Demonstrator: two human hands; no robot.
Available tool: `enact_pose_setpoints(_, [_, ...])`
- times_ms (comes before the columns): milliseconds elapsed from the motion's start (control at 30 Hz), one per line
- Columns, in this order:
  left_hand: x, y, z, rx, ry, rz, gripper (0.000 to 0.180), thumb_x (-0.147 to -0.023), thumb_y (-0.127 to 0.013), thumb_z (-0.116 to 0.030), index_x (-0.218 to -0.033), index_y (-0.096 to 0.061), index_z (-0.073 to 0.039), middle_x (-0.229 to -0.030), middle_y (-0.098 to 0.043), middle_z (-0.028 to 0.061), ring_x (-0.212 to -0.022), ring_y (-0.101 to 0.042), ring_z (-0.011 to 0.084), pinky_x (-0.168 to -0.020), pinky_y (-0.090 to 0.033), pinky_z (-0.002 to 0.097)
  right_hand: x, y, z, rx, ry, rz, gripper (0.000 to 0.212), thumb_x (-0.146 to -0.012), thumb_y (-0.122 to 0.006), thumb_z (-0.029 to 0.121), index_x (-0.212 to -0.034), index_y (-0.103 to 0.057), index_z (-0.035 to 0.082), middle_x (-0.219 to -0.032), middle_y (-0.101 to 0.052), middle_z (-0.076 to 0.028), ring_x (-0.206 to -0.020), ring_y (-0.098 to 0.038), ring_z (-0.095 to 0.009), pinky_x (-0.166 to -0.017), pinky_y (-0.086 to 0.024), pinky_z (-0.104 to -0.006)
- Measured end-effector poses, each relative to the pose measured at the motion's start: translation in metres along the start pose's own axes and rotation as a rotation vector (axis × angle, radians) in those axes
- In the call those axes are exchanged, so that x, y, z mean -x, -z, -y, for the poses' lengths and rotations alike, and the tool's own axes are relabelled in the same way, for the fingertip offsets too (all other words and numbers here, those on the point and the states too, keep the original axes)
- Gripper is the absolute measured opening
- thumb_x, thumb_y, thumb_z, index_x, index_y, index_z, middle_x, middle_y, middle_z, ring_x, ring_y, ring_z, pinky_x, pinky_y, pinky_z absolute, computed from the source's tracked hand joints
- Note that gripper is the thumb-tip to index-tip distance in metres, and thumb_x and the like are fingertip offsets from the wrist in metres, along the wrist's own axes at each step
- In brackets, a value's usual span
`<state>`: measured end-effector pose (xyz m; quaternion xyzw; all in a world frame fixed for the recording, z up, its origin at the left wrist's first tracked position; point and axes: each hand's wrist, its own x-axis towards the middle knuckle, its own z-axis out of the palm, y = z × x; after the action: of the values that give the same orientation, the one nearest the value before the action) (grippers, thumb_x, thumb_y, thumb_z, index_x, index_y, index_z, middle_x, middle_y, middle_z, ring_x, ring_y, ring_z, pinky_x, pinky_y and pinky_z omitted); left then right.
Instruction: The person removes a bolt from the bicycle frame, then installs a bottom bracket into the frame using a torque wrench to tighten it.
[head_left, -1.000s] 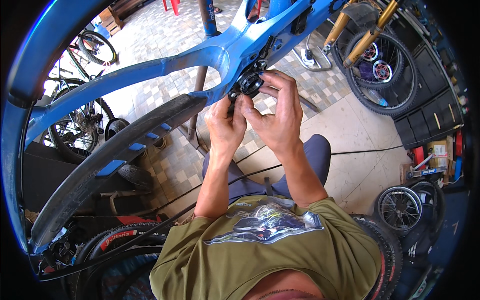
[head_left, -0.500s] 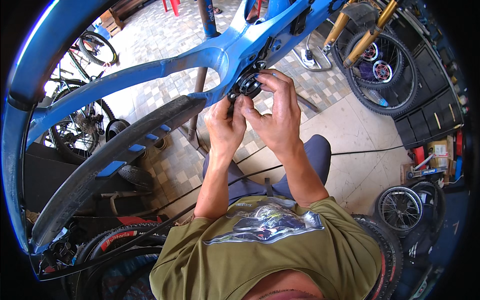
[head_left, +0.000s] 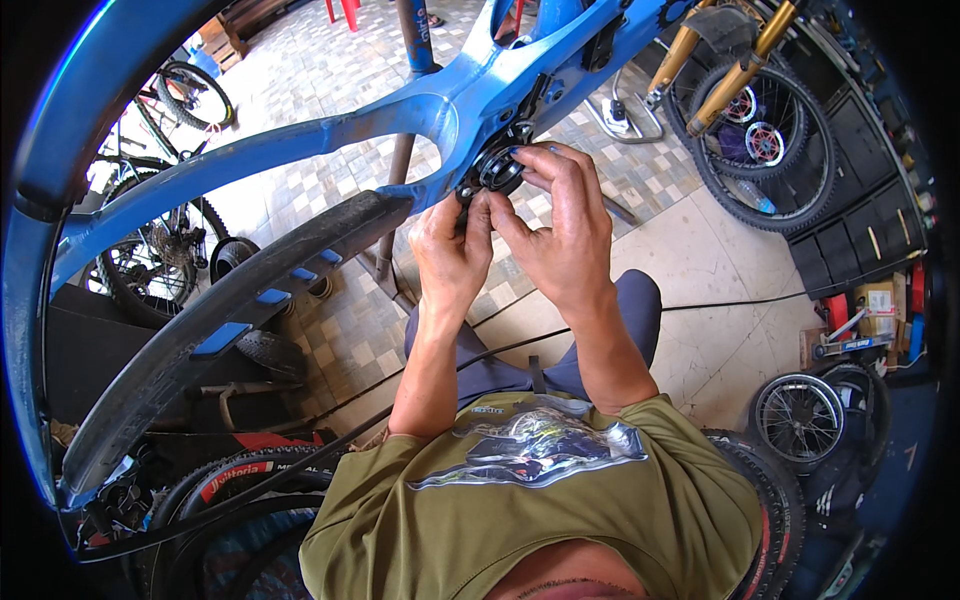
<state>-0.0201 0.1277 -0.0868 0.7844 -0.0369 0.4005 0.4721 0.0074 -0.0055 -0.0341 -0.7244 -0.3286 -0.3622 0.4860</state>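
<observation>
A blue bicycle frame (head_left: 465,100) stands in front of me, its black chainstay guard (head_left: 240,300) running down to the lower left. At the frame's lower middle sits a round black ring-shaped part (head_left: 499,170), in the bottom bracket area. My left hand (head_left: 450,245) is closed at the lower left edge of this part; its fingertips are hidden behind it. With thumb and bent fingers, my right hand (head_left: 560,220) pinches the ring's right side. Both thumbs meet at the ring's lower edge.
Bicycle wheels (head_left: 765,140) and a gold suspension fork (head_left: 740,80) stand at the right. A black cable (head_left: 700,304) crosses over my legs. Tires (head_left: 240,490) lie at the lower left, bicycles (head_left: 160,230) stand behind the frame, and a spoked wheel (head_left: 800,415) rests at the right.
My right hand has shifted slightly to the right and its fingers have turned a little on the ring. The left hand and the frame look the same.
</observation>
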Motion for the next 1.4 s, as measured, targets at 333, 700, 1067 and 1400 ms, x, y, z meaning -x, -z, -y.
enact_pose_setpoints(333, [-0.003,0.001,-0.007,-0.018,-0.007,0.006,0.011,-0.097,-0.064,-0.002,-0.105,-0.07,0.004,-0.085,-0.069,0.0076,-0.079,-0.064,0.0115,-0.071,-0.053,0.0283,-0.004,0.0,0.006,0.095,-0.173,-0.061,0.039,-0.083,-0.084,0.035,-0.098,-0.064,0.005,-0.078,-0.069,-0.008,-0.068,-0.071,-0.025,-0.06,-0.055,-0.036])
enact_pose_setpoints(700, [-0.006,-0.005,-0.025,0.193,0.083,-0.048,0.006,-0.096,-0.065,-0.001,-0.097,-0.067,0.005,-0.078,-0.072,0.0155,-0.069,-0.076,0.022,-0.058,-0.057,0.0321,-0.016,0.002,0.001,0.241,-0.077,-0.073,0.029,-0.088,-0.08,0.032,-0.091,-0.067,0.006,-0.078,-0.068,-0.007,-0.069,-0.067,-0.025,-0.06,-0.053,-0.0371])
enact_pose_setpoints(1067, [0.002,-0.008,0.007,0.064,0.012,-0.058,0.008,-0.093,-0.067,-0.003,-0.098,-0.067,0.003,-0.081,-0.066,0.0164,-0.071,-0.063,0.0281,-0.063,-0.049,0.0362,-0.012,0.012,0.011,0.262,0.041,0.052,0.041,-0.081,-0.082,0.028,-0.108,-0.063,0.003,-0.092,-0.066,-0.013,-0.085,-0.067,-0.031,-0.07,-0.055,-0.0408])
enact_pose_setpoints(1400, [-0.005,-0.005,-0.025,0.212,0.072,-0.052,0.008,-0.098,-0.063,0.0,-0.097,-0.066,0.006,-0.084,-0.072,0.0133,-0.071,-0.076,0.0183,-0.06,-0.058,0.0292,-0.02,0.012,0.012,0.368,-0.223,0.181,0.031,-0.091,-0.075,0.033,-0.096,-0.064,0.004,-0.086,-0.068,-0.012,-0.074,-0.068,-0.03,-0.061,-0.053,-0.0414])
